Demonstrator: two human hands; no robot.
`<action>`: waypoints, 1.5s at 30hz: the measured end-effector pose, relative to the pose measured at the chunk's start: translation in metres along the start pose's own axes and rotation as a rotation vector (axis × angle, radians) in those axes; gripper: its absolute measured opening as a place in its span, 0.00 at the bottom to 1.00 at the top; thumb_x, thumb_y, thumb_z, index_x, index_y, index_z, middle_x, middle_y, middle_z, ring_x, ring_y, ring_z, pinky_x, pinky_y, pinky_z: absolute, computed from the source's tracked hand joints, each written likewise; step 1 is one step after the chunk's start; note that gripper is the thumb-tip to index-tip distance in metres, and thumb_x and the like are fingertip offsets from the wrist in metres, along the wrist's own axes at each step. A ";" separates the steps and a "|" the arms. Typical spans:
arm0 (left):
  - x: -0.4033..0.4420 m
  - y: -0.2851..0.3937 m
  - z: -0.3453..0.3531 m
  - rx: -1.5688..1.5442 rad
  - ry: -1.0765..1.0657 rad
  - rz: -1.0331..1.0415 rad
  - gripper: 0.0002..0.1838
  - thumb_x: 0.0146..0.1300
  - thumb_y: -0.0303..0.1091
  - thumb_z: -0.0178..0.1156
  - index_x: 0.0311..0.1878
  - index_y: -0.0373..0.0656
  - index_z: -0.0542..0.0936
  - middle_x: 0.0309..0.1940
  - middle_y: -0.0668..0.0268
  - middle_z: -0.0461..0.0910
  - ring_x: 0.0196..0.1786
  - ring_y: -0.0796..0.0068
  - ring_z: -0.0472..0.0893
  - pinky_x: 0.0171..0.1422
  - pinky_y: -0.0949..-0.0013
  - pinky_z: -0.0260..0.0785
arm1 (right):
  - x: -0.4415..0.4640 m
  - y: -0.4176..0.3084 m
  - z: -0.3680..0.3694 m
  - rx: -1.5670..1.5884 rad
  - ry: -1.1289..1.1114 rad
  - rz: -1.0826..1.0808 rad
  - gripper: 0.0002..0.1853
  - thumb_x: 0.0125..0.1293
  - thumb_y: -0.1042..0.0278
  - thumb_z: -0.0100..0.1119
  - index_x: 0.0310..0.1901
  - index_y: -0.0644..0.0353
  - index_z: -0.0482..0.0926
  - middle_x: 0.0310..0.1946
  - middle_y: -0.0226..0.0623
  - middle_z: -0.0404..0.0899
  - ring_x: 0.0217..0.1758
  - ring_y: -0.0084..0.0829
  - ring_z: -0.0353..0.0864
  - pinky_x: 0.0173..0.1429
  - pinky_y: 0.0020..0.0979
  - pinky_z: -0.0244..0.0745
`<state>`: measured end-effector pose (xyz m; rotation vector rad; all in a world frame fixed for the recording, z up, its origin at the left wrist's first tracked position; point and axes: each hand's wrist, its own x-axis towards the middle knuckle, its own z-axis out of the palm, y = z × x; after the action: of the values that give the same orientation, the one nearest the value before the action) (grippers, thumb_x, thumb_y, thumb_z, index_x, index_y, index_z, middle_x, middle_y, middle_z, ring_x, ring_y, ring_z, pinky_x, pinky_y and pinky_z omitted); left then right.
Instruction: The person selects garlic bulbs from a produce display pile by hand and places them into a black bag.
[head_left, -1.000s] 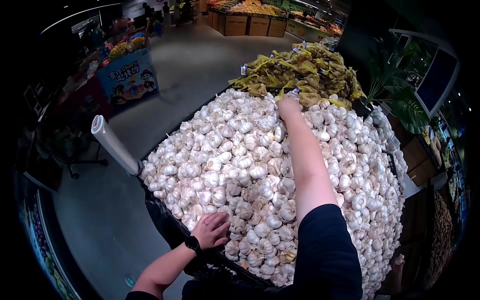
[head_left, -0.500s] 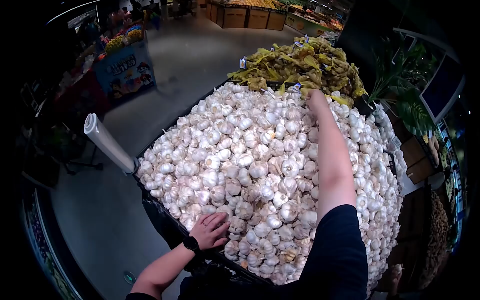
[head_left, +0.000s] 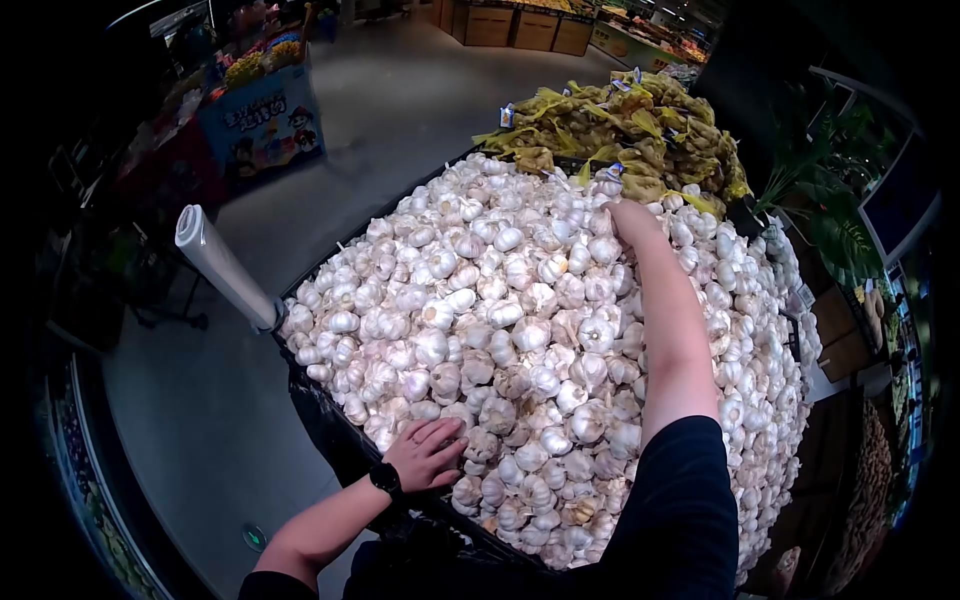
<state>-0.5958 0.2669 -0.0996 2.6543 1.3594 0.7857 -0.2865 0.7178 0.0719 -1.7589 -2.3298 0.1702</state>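
Note:
A large heap of white garlic bulbs (head_left: 500,310) fills a black-edged display bin. My left hand (head_left: 425,455), with a dark watch at the wrist, lies with fingers spread on the bulbs at the near left edge. My right hand (head_left: 633,222) reaches to the far part of the heap and touches bulbs there. Its fingertips are hidden, so a bulb in its grasp cannot be made out. Just beyond it are yellow net bags (head_left: 650,130) of brownish produce, with small blue-and-white tags.
A roll of clear plastic bags (head_left: 222,265) stands at the bin's left corner. Green leaves (head_left: 835,215) and a dark screen (head_left: 900,200) are at the right. A blue printed stand (head_left: 262,125) is at the back left, and wooden produce crates (head_left: 510,28) are at the back.
My right hand has moved right from beside the net bags' front edge, then slightly back toward me onto the bulbs. My left hand has stayed on the near bulbs. The view has shifted slightly.

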 end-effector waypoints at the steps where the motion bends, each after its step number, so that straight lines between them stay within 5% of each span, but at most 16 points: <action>1: 0.000 0.000 0.000 -0.002 -0.001 -0.003 0.33 0.59 0.54 0.65 0.65 0.52 0.74 0.70 0.58 0.67 0.70 0.57 0.69 0.72 0.51 0.59 | 0.008 0.006 0.001 -0.134 -0.039 -0.081 0.12 0.65 0.70 0.53 0.47 0.53 0.82 0.41 0.51 0.84 0.43 0.49 0.84 0.50 0.43 0.77; 5: 0.001 0.000 -0.001 -0.009 0.016 -0.002 0.33 0.59 0.54 0.66 0.65 0.52 0.74 0.70 0.59 0.67 0.70 0.57 0.69 0.72 0.51 0.59 | 0.016 0.022 0.015 -0.229 -0.017 -0.218 0.06 0.60 0.70 0.58 0.34 0.59 0.85 0.33 0.51 0.84 0.39 0.51 0.84 0.46 0.43 0.78; 9: 0.003 0.001 -0.004 -0.020 0.003 -0.002 0.33 0.59 0.54 0.66 0.66 0.52 0.73 0.70 0.58 0.68 0.70 0.58 0.69 0.72 0.51 0.59 | 0.038 0.005 0.017 -0.050 0.373 0.058 0.09 0.61 0.71 0.58 0.42 0.61 0.82 0.37 0.53 0.84 0.43 0.54 0.83 0.48 0.49 0.77; 12: 0.001 0.000 -0.002 -0.019 -0.003 0.000 0.33 0.60 0.54 0.65 0.66 0.52 0.73 0.70 0.59 0.67 0.71 0.59 0.69 0.72 0.51 0.60 | 0.049 -0.053 0.022 0.065 0.365 -0.165 0.10 0.61 0.67 0.59 0.42 0.59 0.83 0.38 0.53 0.84 0.44 0.54 0.82 0.48 0.48 0.77; 17: 0.000 -0.002 0.001 -0.014 0.006 -0.005 0.33 0.61 0.55 0.65 0.67 0.53 0.73 0.71 0.60 0.67 0.71 0.59 0.69 0.71 0.51 0.60 | 0.076 -0.109 0.081 -0.223 -0.148 -0.111 0.16 0.63 0.62 0.60 0.49 0.57 0.84 0.48 0.47 0.85 0.53 0.47 0.83 0.59 0.45 0.77; 22: 0.000 -0.001 0.001 -0.019 0.009 -0.008 0.33 0.61 0.54 0.64 0.68 0.55 0.72 0.72 0.61 0.66 0.71 0.60 0.69 0.72 0.52 0.60 | 0.094 -0.102 0.120 -0.079 -0.040 0.046 0.15 0.61 0.64 0.60 0.47 0.60 0.85 0.48 0.51 0.84 0.53 0.48 0.83 0.59 0.43 0.77; 28: -0.001 -0.002 0.004 -0.032 0.018 -0.018 0.33 0.63 0.54 0.63 0.69 0.55 0.72 0.71 0.63 0.68 0.71 0.63 0.69 0.73 0.54 0.60 | 0.089 -0.122 0.076 0.010 0.236 0.051 0.12 0.61 0.73 0.56 0.44 0.63 0.86 0.46 0.51 0.85 0.52 0.51 0.84 0.54 0.45 0.81; 30: 0.000 -0.002 0.003 -0.034 0.015 -0.012 0.32 0.63 0.54 0.62 0.69 0.55 0.72 0.71 0.63 0.68 0.71 0.63 0.69 0.73 0.55 0.59 | 0.115 -0.114 0.094 -0.108 0.235 -0.023 0.13 0.58 0.67 0.62 0.43 0.62 0.86 0.40 0.52 0.86 0.45 0.50 0.86 0.53 0.45 0.81; 32: 0.001 -0.003 0.001 -0.023 0.007 -0.021 0.31 0.64 0.54 0.62 0.68 0.55 0.72 0.71 0.63 0.68 0.71 0.63 0.69 0.74 0.55 0.59 | 0.127 -0.123 0.102 -0.349 -0.154 -0.050 0.20 0.60 0.70 0.59 0.55 0.58 0.82 0.46 0.53 0.84 0.52 0.49 0.84 0.58 0.44 0.79; 37: -0.001 -0.002 0.002 -0.027 -0.007 -0.026 0.30 0.65 0.55 0.60 0.68 0.57 0.73 0.71 0.62 0.68 0.71 0.67 0.69 0.74 0.57 0.58 | 0.142 -0.127 0.154 -0.336 -0.071 -0.071 0.26 0.68 0.65 0.52 0.68 0.52 0.71 0.67 0.48 0.73 0.68 0.47 0.74 0.67 0.43 0.73; 40: -0.003 -0.005 0.005 -0.030 -0.011 -0.040 0.30 0.66 0.55 0.59 0.69 0.57 0.73 0.71 0.63 0.69 0.70 0.67 0.70 0.74 0.58 0.58 | 0.130 -0.147 0.143 -0.313 -0.187 -0.088 0.24 0.69 0.60 0.44 0.64 0.54 0.75 0.62 0.43 0.78 0.63 0.50 0.78 0.67 0.43 0.71; 43: -0.001 -0.004 0.004 -0.060 0.020 -0.024 0.30 0.66 0.54 0.58 0.70 0.58 0.72 0.72 0.64 0.68 0.71 0.68 0.70 0.73 0.59 0.58 | 0.141 -0.143 0.146 -0.119 -0.265 0.020 0.18 0.63 0.61 0.51 0.40 0.63 0.87 0.47 0.53 0.85 0.53 0.50 0.84 0.59 0.45 0.76; 45: -0.001 -0.004 0.005 -0.051 0.024 -0.024 0.30 0.66 0.54 0.58 0.70 0.58 0.72 0.72 0.64 0.68 0.71 0.68 0.70 0.73 0.59 0.58 | 0.150 -0.138 0.151 -0.102 -0.208 0.013 0.16 0.61 0.62 0.54 0.39 0.63 0.87 0.46 0.54 0.85 0.53 0.50 0.84 0.58 0.45 0.76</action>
<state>-0.5970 0.2698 -0.1060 2.5935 1.3550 0.8406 -0.4910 0.8294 -0.0287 -1.8867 -2.5124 0.2515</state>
